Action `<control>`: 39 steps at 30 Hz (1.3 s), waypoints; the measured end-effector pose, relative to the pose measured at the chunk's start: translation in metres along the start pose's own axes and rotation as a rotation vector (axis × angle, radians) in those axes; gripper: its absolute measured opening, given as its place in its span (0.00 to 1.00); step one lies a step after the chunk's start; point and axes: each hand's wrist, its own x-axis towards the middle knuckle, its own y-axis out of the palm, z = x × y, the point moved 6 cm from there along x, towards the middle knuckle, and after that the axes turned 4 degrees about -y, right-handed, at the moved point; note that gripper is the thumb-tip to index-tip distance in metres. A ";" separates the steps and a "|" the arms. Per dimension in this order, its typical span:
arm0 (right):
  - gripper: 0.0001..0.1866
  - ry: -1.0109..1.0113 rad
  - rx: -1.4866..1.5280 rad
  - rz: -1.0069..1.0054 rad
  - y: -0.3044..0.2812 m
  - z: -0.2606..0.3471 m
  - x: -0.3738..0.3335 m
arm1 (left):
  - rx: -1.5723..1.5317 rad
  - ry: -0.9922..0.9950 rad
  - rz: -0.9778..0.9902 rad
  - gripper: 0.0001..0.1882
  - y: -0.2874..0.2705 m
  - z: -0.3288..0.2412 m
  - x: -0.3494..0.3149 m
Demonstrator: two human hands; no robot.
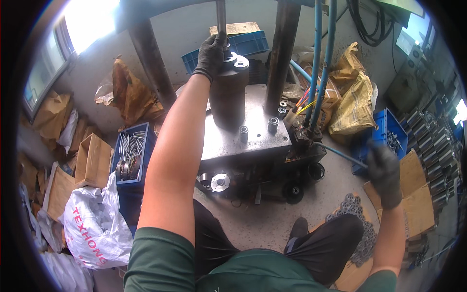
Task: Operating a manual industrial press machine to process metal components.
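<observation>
My left hand (pixel 210 57), in a dark glove, reaches up to the top of a thick dark metal cylinder (pixel 228 100). Its fingers close round the lower end of an upright metal rod (pixel 221 17); what lies inside the grip is partly hidden. Beside those fingers, a bearing-like ring (pixel 241 63) rests on the cylinder's top. The cylinder stands on a steel press table (pixel 219 143), where a few small ringed metal parts (pixel 273 124) also stand. At the right, my gloved right hand (pixel 384 170) is closed round the end of a long blue-grey lever (pixel 340 155).
Two dark columns (pixel 283 53) flank the cylinder. Blue hoses (pixel 321 63) run down at the right. A blue bin (pixel 132 151) of metal pins and a white bag (pixel 97 224) lie left. Many metal rings (pixel 362 243) cover cardboard by my knee; shafts (pixel 433 151) are stacked right.
</observation>
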 end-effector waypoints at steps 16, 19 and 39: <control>0.09 -0.154 -0.239 -0.314 0.029 -0.059 0.185 | -0.057 -0.028 -0.070 0.26 0.000 -0.009 -0.004; 0.09 -0.074 -0.224 -0.275 0.029 -0.067 0.184 | -0.037 -0.058 -0.166 0.27 0.001 -0.009 -0.006; 0.18 0.014 -0.334 -0.155 0.026 -0.070 0.181 | 0.689 0.803 -0.322 0.10 0.001 -0.042 -0.149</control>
